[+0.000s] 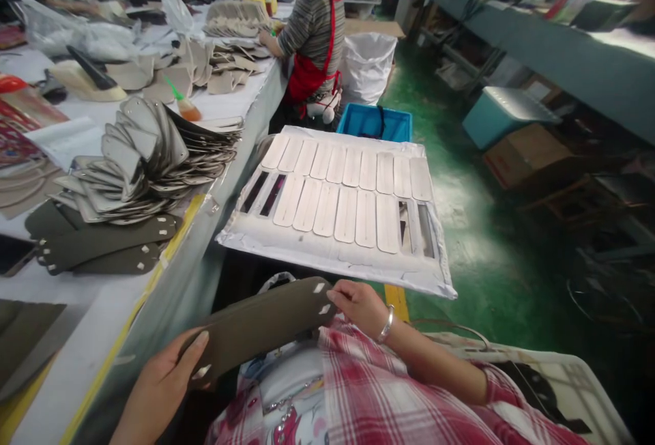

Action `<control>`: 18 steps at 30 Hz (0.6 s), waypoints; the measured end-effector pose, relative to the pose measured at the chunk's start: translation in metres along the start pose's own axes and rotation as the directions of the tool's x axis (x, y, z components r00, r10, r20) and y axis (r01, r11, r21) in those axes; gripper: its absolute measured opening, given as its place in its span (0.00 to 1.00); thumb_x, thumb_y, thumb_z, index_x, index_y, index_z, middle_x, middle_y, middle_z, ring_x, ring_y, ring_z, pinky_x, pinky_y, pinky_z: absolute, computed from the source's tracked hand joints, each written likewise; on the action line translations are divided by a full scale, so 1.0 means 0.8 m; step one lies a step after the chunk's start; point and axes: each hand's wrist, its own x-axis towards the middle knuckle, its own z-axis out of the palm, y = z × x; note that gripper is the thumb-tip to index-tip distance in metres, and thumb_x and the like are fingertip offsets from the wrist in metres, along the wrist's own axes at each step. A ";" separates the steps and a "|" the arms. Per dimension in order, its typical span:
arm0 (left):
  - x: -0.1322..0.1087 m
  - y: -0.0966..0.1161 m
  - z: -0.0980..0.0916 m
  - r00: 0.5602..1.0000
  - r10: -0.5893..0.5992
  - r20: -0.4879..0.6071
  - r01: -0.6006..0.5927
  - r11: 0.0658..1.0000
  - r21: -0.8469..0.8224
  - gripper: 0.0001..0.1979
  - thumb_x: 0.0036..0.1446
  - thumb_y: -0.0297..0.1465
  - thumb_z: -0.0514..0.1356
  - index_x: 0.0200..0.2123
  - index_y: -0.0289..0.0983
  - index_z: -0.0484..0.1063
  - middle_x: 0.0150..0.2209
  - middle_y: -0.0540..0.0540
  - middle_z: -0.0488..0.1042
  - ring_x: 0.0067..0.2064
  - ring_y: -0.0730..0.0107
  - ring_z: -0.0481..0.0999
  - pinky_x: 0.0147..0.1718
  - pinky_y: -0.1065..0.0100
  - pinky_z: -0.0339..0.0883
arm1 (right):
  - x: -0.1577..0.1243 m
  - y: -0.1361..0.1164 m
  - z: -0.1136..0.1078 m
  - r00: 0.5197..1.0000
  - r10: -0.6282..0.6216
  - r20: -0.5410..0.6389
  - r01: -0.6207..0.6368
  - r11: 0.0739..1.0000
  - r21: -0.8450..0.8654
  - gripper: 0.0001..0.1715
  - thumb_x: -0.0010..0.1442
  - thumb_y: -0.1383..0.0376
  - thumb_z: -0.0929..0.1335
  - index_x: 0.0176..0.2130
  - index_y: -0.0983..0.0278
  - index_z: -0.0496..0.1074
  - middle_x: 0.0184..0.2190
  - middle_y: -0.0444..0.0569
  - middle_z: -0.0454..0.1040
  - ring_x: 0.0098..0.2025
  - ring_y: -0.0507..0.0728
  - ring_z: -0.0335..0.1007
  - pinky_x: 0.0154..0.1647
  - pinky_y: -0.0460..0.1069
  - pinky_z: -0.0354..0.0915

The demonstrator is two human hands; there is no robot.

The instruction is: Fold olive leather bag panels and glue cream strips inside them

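A long dark olive strip (pixel 260 325) with small white tabs at its ends lies across my lap, held up in both hands. My left hand (pixel 171 370) grips its left end, thumb on top. At the right end, beside two white tabs, my right hand (pixel 353 302) pinches the edge. Similar dark strips (pixel 107 243) lie on the table at the left, next to a heap of grey curved pieces (pixel 133 165). Ahead of me is a white padded board (pixel 327 254) bearing two rows of pale rounded pieces (pixel 348 213), with open slots at both ends of the front row.
The white-covered table (pixel 260 100) runs along my left, with a glue bottle (pixel 187 107) on it. A person in a red apron (pixel 314 42) works farther up. Beyond the board stands a blue bin (pixel 376 122). Boxes (pixel 527 155) sit under the right bench.
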 end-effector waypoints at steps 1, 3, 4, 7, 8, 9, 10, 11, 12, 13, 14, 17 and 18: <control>0.003 0.000 -0.001 0.996 -0.036 0.077 0.030 0.997 0.077 0.21 0.36 0.47 0.65 0.35 0.42 0.74 0.27 0.50 0.75 0.27 0.58 0.75 0.18 0.65 0.70 | 0.005 -0.001 -0.002 0.999 -0.031 -0.017 0.029 0.995 -0.095 0.17 0.57 0.57 0.62 0.24 0.66 0.65 0.17 0.41 0.66 0.17 0.47 0.59 0.20 0.43 0.54; 0.009 -0.002 -0.002 0.989 -0.085 0.121 0.060 0.980 0.192 0.24 0.38 0.50 0.63 0.36 0.42 0.74 0.25 0.50 0.74 0.23 0.59 0.73 0.13 0.66 0.67 | 0.014 -0.001 -0.006 0.997 -0.078 -0.017 0.072 0.973 -0.217 0.17 0.57 0.59 0.62 0.22 0.66 0.66 0.18 0.41 0.66 0.19 0.47 0.58 0.22 0.43 0.52; 0.011 -0.002 -0.003 0.992 -0.086 0.095 0.064 0.974 0.216 0.24 0.38 0.51 0.62 0.36 0.42 0.74 0.23 0.50 0.73 0.21 0.60 0.72 0.11 0.66 0.65 | 0.017 0.000 -0.007 0.996 -0.088 -0.005 0.084 0.966 -0.243 0.17 0.57 0.59 0.63 0.22 0.66 0.66 0.17 0.41 0.65 0.20 0.47 0.57 0.23 0.43 0.51; 0.013 -0.001 -0.003 0.993 -0.084 0.086 0.060 0.967 0.247 0.24 0.38 0.53 0.60 0.34 0.42 0.73 0.16 0.51 0.69 0.16 0.63 0.69 0.08 0.69 0.61 | 0.022 0.004 -0.008 0.995 -0.098 0.030 0.103 0.961 -0.258 0.16 0.57 0.59 0.63 0.23 0.66 0.67 0.17 0.40 0.64 0.21 0.47 0.56 0.23 0.43 0.50; 0.013 0.000 -0.002 0.990 -0.092 0.104 0.063 0.965 0.254 0.24 0.39 0.53 0.59 0.34 0.42 0.73 0.15 0.52 0.68 0.15 0.64 0.68 0.08 0.69 0.60 | 0.023 0.005 -0.008 0.995 -0.094 0.041 0.102 0.960 -0.260 0.16 0.57 0.59 0.63 0.23 0.66 0.67 0.17 0.40 0.64 0.21 0.47 0.56 0.23 0.43 0.49; 0.013 0.002 -0.001 0.986 -0.105 0.128 0.068 0.962 0.265 0.25 0.40 0.54 0.58 0.35 0.42 0.72 0.15 0.52 0.68 0.15 0.64 0.68 0.08 0.70 0.59 | 0.024 0.006 -0.008 0.995 -0.087 0.049 0.097 0.960 -0.264 0.16 0.57 0.59 0.64 0.23 0.66 0.67 0.17 0.40 0.64 0.20 0.47 0.56 0.23 0.43 0.49; 0.013 0.004 0.000 0.981 -0.122 0.150 0.076 0.957 0.281 0.25 0.41 0.54 0.57 0.36 0.42 0.71 0.14 0.52 0.67 0.15 0.65 0.67 0.08 0.71 0.58 | 0.025 0.006 -0.009 0.996 -0.077 0.053 0.089 0.959 -0.271 0.16 0.56 0.59 0.64 0.22 0.66 0.66 0.17 0.40 0.63 0.20 0.47 0.55 0.23 0.43 0.49; 0.012 0.006 0.001 0.977 -0.134 0.167 0.079 0.951 0.298 0.26 0.43 0.55 0.55 0.37 0.41 0.71 0.14 0.52 0.67 0.15 0.66 0.67 0.09 0.72 0.57 | 0.026 0.006 -0.009 0.996 -0.069 0.054 0.081 0.957 -0.277 0.16 0.56 0.59 0.64 0.22 0.66 0.66 0.16 0.40 0.63 0.20 0.47 0.55 0.23 0.43 0.49; 0.012 0.009 0.001 0.974 -0.143 0.176 0.082 0.945 0.317 0.27 0.44 0.55 0.54 0.37 0.41 0.70 0.14 0.52 0.67 0.15 0.66 0.66 0.09 0.73 0.56 | 0.027 0.006 -0.009 0.997 -0.062 0.055 0.076 0.956 -0.284 0.16 0.55 0.59 0.64 0.22 0.66 0.66 0.16 0.39 0.62 0.20 0.47 0.54 0.22 0.43 0.49; 0.011 0.012 0.001 0.973 -0.148 0.179 0.080 0.937 0.340 0.27 0.45 0.55 0.53 0.37 0.40 0.69 0.15 0.52 0.67 0.16 0.68 0.66 0.10 0.73 0.56 | 0.028 0.004 -0.009 0.997 -0.059 0.058 0.074 0.954 -0.290 0.16 0.55 0.59 0.64 0.21 0.65 0.66 0.16 0.39 0.62 0.20 0.47 0.54 0.22 0.43 0.49; 0.011 0.014 -0.001 0.974 -0.143 0.176 0.072 0.930 0.362 0.26 0.46 0.55 0.52 0.37 0.39 0.69 0.15 0.52 0.66 0.15 0.69 0.65 0.10 0.74 0.55 | 0.029 0.003 -0.009 0.996 -0.059 0.065 0.076 0.952 -0.296 0.16 0.55 0.59 0.64 0.21 0.65 0.65 0.16 0.40 0.62 0.20 0.47 0.54 0.22 0.43 0.49; 0.008 0.014 -0.012 0.980 -0.097 0.172 0.026 0.927 0.375 0.23 0.48 0.52 0.54 0.33 0.37 0.67 0.15 0.54 0.64 0.15 0.74 0.62 0.12 0.76 0.54 | 0.027 -0.002 -0.005 0.994 -0.062 0.089 0.087 0.945 -0.314 0.19 0.56 0.57 0.62 0.20 0.65 0.64 0.16 0.41 0.63 0.20 0.48 0.56 0.22 0.44 0.50; 0.007 0.012 -0.017 0.978 -0.085 0.188 0.013 0.935 0.355 0.22 0.48 0.51 0.54 0.31 0.37 0.67 0.14 0.54 0.64 0.15 0.76 0.61 0.12 0.77 0.53 | 0.027 -0.002 -0.003 0.994 -0.060 0.091 0.086 0.943 -0.321 0.19 0.56 0.56 0.62 0.20 0.65 0.63 0.15 0.41 0.63 0.20 0.49 0.56 0.22 0.44 0.51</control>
